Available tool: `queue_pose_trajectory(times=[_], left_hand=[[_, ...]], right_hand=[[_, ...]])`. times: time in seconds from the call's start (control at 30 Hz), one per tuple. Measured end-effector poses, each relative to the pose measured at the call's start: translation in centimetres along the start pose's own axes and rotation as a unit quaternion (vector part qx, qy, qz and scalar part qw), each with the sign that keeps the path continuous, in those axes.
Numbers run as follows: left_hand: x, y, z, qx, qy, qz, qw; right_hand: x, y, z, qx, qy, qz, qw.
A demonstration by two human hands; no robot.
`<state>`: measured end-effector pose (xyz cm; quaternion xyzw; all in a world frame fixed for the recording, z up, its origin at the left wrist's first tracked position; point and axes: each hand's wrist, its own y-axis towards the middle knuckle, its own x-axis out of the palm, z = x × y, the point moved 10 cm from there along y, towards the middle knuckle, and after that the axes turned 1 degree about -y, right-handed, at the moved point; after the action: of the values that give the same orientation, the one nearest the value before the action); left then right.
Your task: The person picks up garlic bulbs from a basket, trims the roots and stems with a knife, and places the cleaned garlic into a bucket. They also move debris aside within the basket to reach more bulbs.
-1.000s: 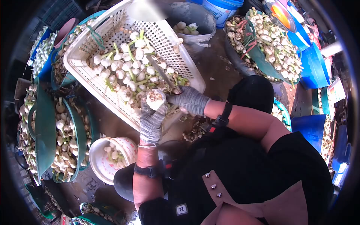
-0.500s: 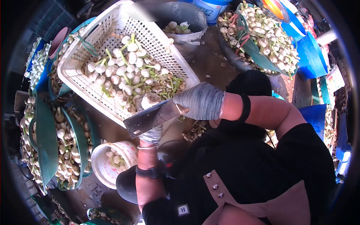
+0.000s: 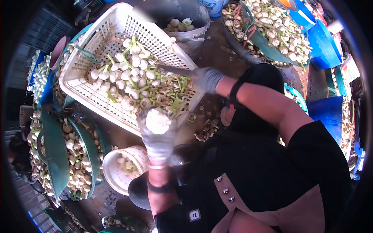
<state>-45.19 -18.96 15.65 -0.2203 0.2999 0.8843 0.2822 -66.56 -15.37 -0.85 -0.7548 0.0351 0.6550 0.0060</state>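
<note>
Left hand (image 3: 158,143) clamped around a garlic bulb (image 3: 158,121), just at the crate's (image 3: 73,77) near edge — pale face up, probably so it stays exposed and steady. Right hand (image 3: 209,79), blurred, closed on the knife (image 3: 176,70), its blade over the crate, apart from the bulb, which seemingly spares those fingers. Loose garlic (image 3: 134,72) fills the crate's middle — within easy reach.

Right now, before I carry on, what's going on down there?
A person's gloved left hand holds a garlic bulb, its pale side up. The gloved right hand, blurred, grips a knife, its blade over the white crate and apart from that bulb. More bulbs, stems attached on some, lie in the crate beside loose trimmings.
</note>
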Motion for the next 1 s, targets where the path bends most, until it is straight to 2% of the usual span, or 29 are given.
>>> queue_pose_trajectory(times=[0.03,0.07,0.1,0.13,0.17,0.2,0.23,0.3,0.33,0.37,0.43,0.47,0.5,0.57,0.6,0.63,0.7,0.73,0.77,0.83,0.9,0.93,0.97,1.0], left_hand=[[-0.5,-0.4,2.7,0.124,0.130,-0.046,0.983],[-1.3,-0.5,-0.5,-0.019,-0.104,-0.005,0.994],[-0.8,-0.7,-1.5,-0.028,-0.108,0.016,0.994],[-0.1,-1.1,-3.8,-0.095,-0.154,0.012,0.983],[0.8,-1.2,-6.4,-0.152,-0.199,0.012,0.968],[1.3,0.1,-5.4,-0.043,-0.081,0.001,0.996],[1.3,-0.2,-5.9,-0.043,-0.079,0.002,0.996],[1.8,-0.7,-7.5,-0.122,-0.132,-0.013,0.984],[2.3,-1.1,-8.0,-0.150,-0.187,-0.025,0.970],[2.4,-1.0,-7.9,-0.150,-0.191,-0.026,0.970],[2.1,-0.4,-6.3,-0.084,-0.185,-0.012,0.979],[2.8,-0.4,-6.5,-0.091,-0.203,-0.019,0.975],[2.7,-0.1,-5.9,-0.092,-0.204,-0.020,0.974],[1.8,1.0,-2.7,-0.010,-0.066,-0.049,0.997],[2.0,0.8,-3.6,-0.029,-0.073,-0.040,0.996],[2.1,0.6,-4.0,-0.031,-0.073,-0.039,0.996],[2.8,0.0,-6.5,-0.137,-0.333,-0.042,0.932],[2.7,0.1,-6.6,-0.117,-0.254,-0.084,0.956],[2.5,0.2,-6.7,-0.118,-0.255,-0.081,0.956],[2.2,0.5,-6.8,-0.152,-0.350,-0.053,0.923],[1.8,0.7,-5.9,-0.158,-0.309,-0.061,0.936],[1.7,0.7,-5.1,-0.146,-0.325,-0.073,0.932],[1.9,0.8,-4.6,-0.133,-0.340,-0.086,0.927],[2.1,0.6,-5.1,-0.132,-0.340,-0.087,0.927]], right_hand=[[1.3,-1.1,6.5,0.207,0.259,0.013,0.943],[-1.1,-0.7,3.5,0.202,0.385,0.024,0.900],[-4.9,-1.1,-0.4,0.193,0.496,0.017,0.847],[-6.8,-1.5,-2.8,0.197,0.497,0.010,0.845],[-10.2,-0.7,-5.3,0.120,0.408,0.038,0.904],[-12.6,0.4,-7.4,0.034,0.308,0.067,0.948],[-12.8,0.7,-8.1,0.031,0.309,0.068,0.948],[-12.4,1.1,-8.3,0.074,0.319,0.053,0.943],[-12.9,1.5,-9.0,0.051,0.340,0.050,0.938],[-12.9,1.6,-9.3,0.053,0.337,0.049,0.939],[-12.5,1.9,-9.4,0.088,0.480,0.046,0.871],[-10.9,1.8,-8.7,0.186,0.492,0.010,0.851],[-10.7,1.9,-9.1,0.187,0.491,0.009,0.851],[-12.7,2.1,-9.9,0.133,0.433,0.111,0.885],[-14.6,2.1,-11.3,0.071,0.395,0.135,0.906],[-14.2,1.9,-11.4,0.071,0.395,0.133,0.906],[-12.6,1.5,-12.6,0.017,0.530,0.086,0.843],[-13.6,1.0,-13.5,0.002,0.523,0.037,0.852],[-14.4,0.7,-13.3,0.001,0.522,0.034,0.852],[-13.5,0.4,-12.1,0.073,0.390,-0.037,0.917],[-13.4,0.1,-11.1,0.103,0.358,-0.026,0.928],[-16.2,0.1,-12.6,-0.012,0.211,0.103,0.972],[-18.4,-1.1,-14.9,-0.125,0.053,0.227,0.964],[-17.3,0.2,-12.6,-0.004,0.333,0.075,0.940]])
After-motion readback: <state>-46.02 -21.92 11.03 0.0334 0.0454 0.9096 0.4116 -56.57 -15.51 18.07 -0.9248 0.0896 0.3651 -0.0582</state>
